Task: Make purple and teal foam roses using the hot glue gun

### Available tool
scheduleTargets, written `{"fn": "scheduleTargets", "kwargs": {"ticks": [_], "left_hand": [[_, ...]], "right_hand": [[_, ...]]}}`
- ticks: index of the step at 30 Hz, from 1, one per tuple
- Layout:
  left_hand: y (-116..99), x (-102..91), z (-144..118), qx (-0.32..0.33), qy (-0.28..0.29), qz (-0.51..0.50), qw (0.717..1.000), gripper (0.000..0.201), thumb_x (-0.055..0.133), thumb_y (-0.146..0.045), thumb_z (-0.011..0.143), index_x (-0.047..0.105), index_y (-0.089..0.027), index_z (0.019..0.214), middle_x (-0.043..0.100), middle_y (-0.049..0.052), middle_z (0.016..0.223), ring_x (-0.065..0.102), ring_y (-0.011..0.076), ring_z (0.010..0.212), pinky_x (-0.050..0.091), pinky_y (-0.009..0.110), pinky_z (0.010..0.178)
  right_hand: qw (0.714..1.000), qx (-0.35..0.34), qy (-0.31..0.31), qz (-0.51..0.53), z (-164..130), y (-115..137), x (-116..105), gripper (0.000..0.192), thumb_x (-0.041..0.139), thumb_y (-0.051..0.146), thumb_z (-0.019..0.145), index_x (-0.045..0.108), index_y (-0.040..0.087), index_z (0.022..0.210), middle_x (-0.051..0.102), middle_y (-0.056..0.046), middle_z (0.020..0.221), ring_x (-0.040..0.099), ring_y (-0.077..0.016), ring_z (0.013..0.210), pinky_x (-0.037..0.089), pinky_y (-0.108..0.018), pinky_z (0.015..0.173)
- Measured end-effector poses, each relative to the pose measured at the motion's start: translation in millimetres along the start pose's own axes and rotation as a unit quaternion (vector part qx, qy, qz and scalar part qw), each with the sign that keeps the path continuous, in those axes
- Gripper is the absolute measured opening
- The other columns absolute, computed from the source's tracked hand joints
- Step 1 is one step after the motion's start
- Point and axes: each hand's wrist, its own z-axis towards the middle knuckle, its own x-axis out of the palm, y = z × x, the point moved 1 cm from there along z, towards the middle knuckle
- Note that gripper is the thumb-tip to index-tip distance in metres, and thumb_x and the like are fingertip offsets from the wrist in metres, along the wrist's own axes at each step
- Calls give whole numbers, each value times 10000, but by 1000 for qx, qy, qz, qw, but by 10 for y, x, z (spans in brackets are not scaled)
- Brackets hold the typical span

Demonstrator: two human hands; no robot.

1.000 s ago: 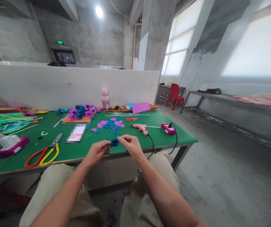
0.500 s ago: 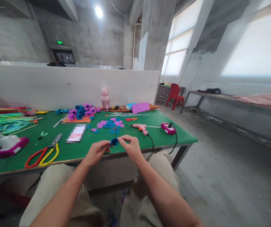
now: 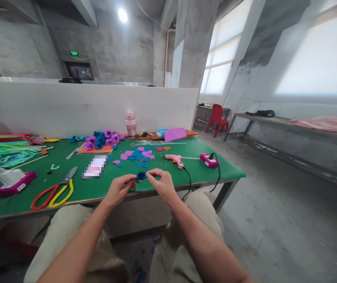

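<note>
Between my two hands, just above the table's front edge, is a small dark blue craft flower [image 3: 141,175] with curled petals. My left hand [image 3: 121,188] pinches its left side, and my right hand [image 3: 162,182] grips its right side between thumb and fingertips. Beyond them lie loose blue and purple petal pieces [image 3: 137,155] on the green table [image 3: 77,192]. A pink glue gun [image 3: 174,160] rests to the right of the petals, its cord hanging over the front edge. Finished-looking purple and blue flowers [image 3: 100,139] are bunched on an orange sheet at the back.
Scissors [image 3: 57,192] with red and yellow handles lie at the left front, near a purple power strip [image 3: 17,184]. A second purple socket block [image 3: 209,160] sits at the right. A pink bottle [image 3: 131,124] stands by the white partition [image 3: 103,102]. Colourful stems [image 3: 6,151] cover the far left.
The blue flower has turned slightly and shifted a little up and left between my fingers. Both hands stay nearly in place, still gripping it.
</note>
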Motion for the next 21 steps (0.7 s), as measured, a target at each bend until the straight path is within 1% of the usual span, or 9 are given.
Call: {"fn": "scheduleTargets", "kwargs": {"ticks": [7, 10, 14, 16, 19, 21], "left_hand": [[18, -7, 1, 9, -22, 23, 999, 264, 456, -324, 870, 658, -163, 930, 681, 20, 691, 626, 127, 628, 482, 218, 633], [10, -8, 2, 14, -27, 34, 999, 263, 455, -327, 872, 657, -167, 926, 681, 17, 692, 622, 124, 629, 477, 214, 635], [3, -11, -2, 17, -26, 41, 999, 272, 447, -336, 875, 652, -172, 946, 679, 18, 697, 614, 124, 630, 472, 216, 633], [0, -16, -7, 18, -21, 38, 999, 271, 442, -329, 877, 651, -172, 952, 674, 20, 699, 609, 125, 636, 468, 219, 641], [-5, -28, -14, 26, 1, 31, 999, 263, 434, -310, 881, 651, -175, 942, 662, 18, 693, 599, 127, 654, 460, 222, 652], [-6, -36, -16, 31, 16, 29, 999, 250, 437, -299, 881, 651, -177, 921, 655, 16, 695, 593, 125, 661, 453, 221, 657]], "right_hand": [[998, 49, 13, 46, 9, -52, 29, 191, 592, 339, 727, 693, 179, 700, 692, -22, 689, 612, -168, 656, 477, -262, 629], [995, 63, 13, 70, 4, -57, 45, 190, 605, 342, 712, 690, 172, 693, 681, -23, 668, 596, -159, 627, 464, -255, 607], [987, 101, 23, 123, 3, -61, 52, 204, 639, 370, 676, 682, 171, 682, 647, -6, 606, 557, -134, 568, 439, -236, 554], [980, 118, 41, 156, 5, -61, 45, 225, 655, 392, 666, 677, 169, 682, 629, 3, 590, 544, -121, 562, 434, -227, 558], [965, 143, 96, 199, 6, -55, 25, 246, 661, 416, 670, 664, 170, 681, 609, 16, 579, 541, -109, 571, 440, -226, 602], [959, 142, 124, 212, 6, -46, 5, 238, 675, 408, 666, 665, 177, 722, 625, 16, 624, 557, -110, 605, 447, -230, 636]]}}
